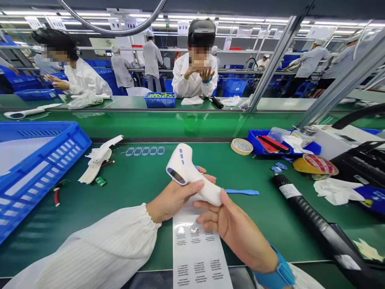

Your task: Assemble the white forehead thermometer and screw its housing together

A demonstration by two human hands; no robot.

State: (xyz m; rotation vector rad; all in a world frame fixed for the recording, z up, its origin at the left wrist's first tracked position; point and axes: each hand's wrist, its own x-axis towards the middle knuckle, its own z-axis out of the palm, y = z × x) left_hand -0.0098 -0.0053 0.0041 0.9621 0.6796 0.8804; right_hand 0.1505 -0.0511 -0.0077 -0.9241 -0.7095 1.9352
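Observation:
A white handheld infrared thermometer (192, 174) with blue buttons and a small dark display is held tilted over the green bench. My left hand (173, 199) wraps round its handle, thumb on top and fingertips showing behind. At the handle's lower end, my right hand (231, 218) has its thumb against the tip and its fingers curled beneath. Under both hands lies a sheet of printed labels (198, 257), its upper part partly covered. A blue plastic strip-like tool (243, 192) rests on the bench just beyond my right hand.
A blue crate (72, 138) stands left, near white shell pieces (98, 160) and a green circuit board (100, 181). Blue outlined frames (145, 151) lie in a row. To the right are a tape roll (242, 146), a blue bin (254, 138) and a black electric screwdriver (303, 212). Co-workers sit opposite.

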